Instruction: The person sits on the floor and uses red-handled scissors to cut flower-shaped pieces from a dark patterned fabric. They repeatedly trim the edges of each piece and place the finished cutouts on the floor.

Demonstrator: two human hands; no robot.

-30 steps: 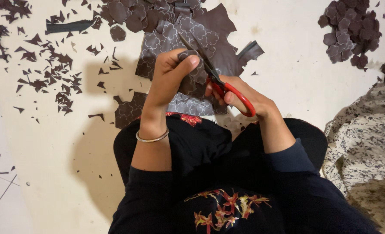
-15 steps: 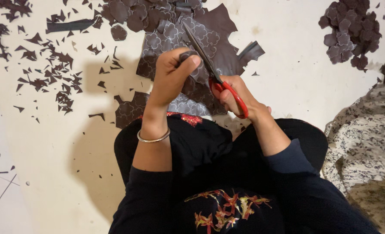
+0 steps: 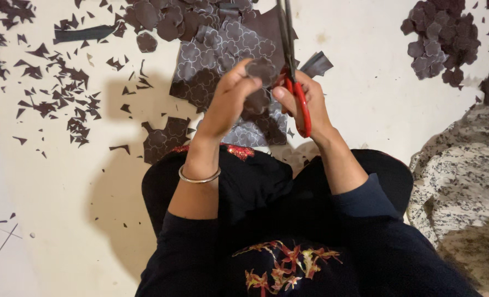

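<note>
- Dark maroon cut-out piece [image 3: 262, 70] pinched at its edge between thumb and fingertips of left hand [image 3: 230, 99], raised clear of the floor so the blades can reach around its outline.
- Left grip closed on that piece only; wrist bent back, silver bangle [image 3: 199, 177] low on the forearm.
- Red-handled scissors [image 3: 295, 82] held by right hand [image 3: 310, 104], just beside the piece, fingers through the red loops, dark blades pointing up and away past the top of the frame.
- Right grip closed around the handles; blades look near together, though hard to tell for certain at this angle.
- Patterned sheet [image 3: 222, 55] of the same dark material, marked with pale scalloped outlines, spread on the floor directly beyond the piece, within reach as the stock to cut from.
- Heap of finished scalloped shapes [image 3: 439, 47] well to the right of the piece, kept apart from the waste.
- Small angular offcuts [image 3: 63, 93] scattered well to the left of the piece, seemingly dropped where they fall.
- Speckled grey cloth [image 3: 464, 176] bunched to the lower right of the piece, beside the dark-clothed knee.
</note>
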